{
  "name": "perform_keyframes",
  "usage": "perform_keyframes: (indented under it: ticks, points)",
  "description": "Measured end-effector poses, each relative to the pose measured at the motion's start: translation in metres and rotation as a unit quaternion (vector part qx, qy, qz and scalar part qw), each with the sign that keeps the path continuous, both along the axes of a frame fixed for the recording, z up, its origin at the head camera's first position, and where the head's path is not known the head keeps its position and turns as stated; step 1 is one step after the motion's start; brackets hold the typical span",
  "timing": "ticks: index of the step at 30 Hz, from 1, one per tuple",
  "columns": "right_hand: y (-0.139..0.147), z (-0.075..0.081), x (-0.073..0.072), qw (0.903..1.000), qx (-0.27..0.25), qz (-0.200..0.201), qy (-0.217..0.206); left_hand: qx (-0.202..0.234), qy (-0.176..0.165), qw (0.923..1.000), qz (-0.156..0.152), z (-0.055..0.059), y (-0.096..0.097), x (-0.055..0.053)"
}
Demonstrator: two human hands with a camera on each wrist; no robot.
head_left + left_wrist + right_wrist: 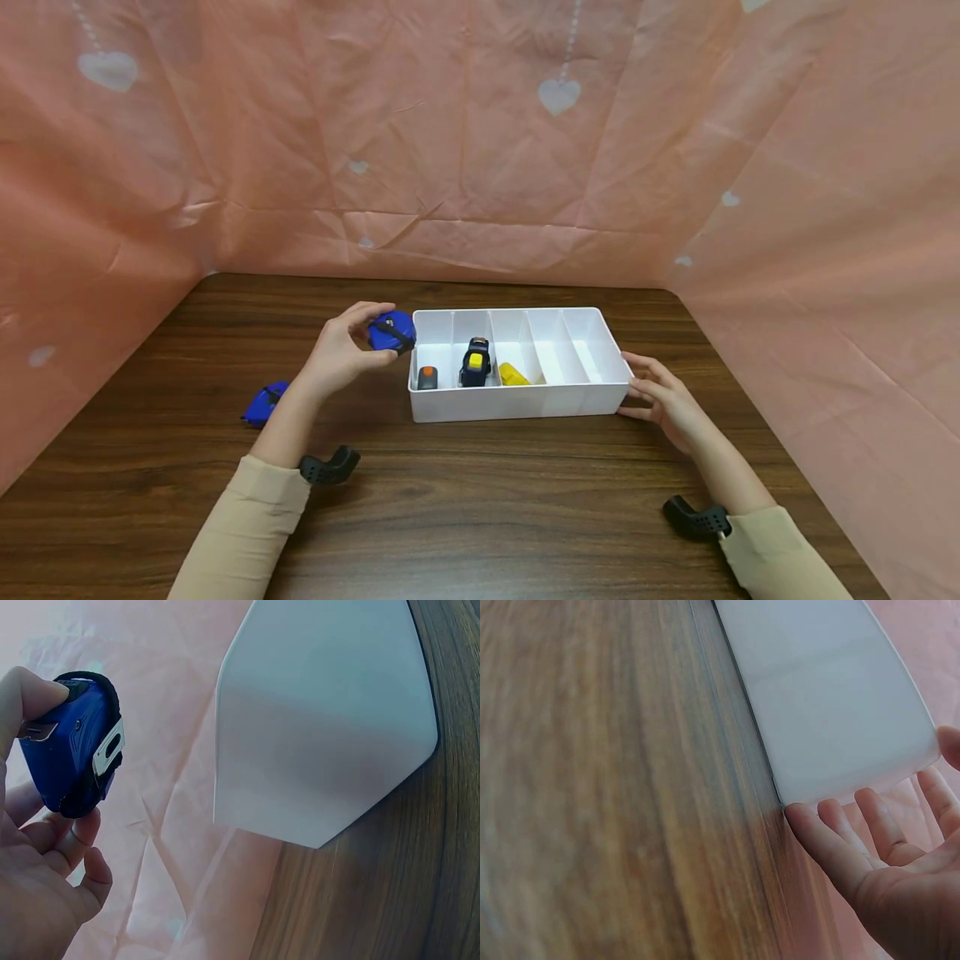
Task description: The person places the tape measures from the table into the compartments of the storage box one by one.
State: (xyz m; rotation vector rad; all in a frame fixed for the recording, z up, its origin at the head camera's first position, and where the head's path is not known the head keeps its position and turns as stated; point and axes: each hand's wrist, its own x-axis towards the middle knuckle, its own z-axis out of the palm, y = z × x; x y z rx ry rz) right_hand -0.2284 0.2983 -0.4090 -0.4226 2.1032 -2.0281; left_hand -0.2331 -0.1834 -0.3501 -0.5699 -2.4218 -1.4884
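Note:
My left hand (339,350) holds a blue tape measure (391,331) between thumb and fingers, just beyond the left end of a white divided box (517,403). Its black strap and metal end hook (109,747) show in the left wrist view. The fingertips of my right hand (663,400) touch the box's right end wall, with the thumb by the rim in the right wrist view. Inside the box, from the left, sit a grey item with an orange top (427,378), a black-and-yellow tape measure (476,363) and a partly hidden yellow item (512,375), each in its own compartment.
A second blue item with a black strap (264,403) lies on the wooden table (480,500), partly behind my left forearm. Pink sheeting (465,167) with white hearts hangs around the back and sides. A black wrist device (330,467) sits on each forearm.

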Motion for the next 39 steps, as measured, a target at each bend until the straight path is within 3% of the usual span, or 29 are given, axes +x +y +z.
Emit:
perform_keyframes:
  ticks: [4,23,31,39]
  points:
    - [-0.001,0.000,0.000,1.0000,-0.002,-0.001,-0.002,0.005,-0.003,1.0000,-0.005,0.004,0.006,0.003]
    - [-0.002,-0.001,0.000,1.0000,-0.003,-0.003,-0.005,0.020,0.005,0.9994,-0.029,0.004,0.040,-0.007]
    - [-0.003,0.000,0.000,1.0000,-0.001,-0.002,-0.003,0.027,-0.007,0.9990,-0.035,0.005,0.053,-0.010]
    - [-0.005,0.001,0.000,1.0000,-0.002,0.003,0.003,0.031,0.006,0.9984,-0.047,0.005,0.064,-0.013]
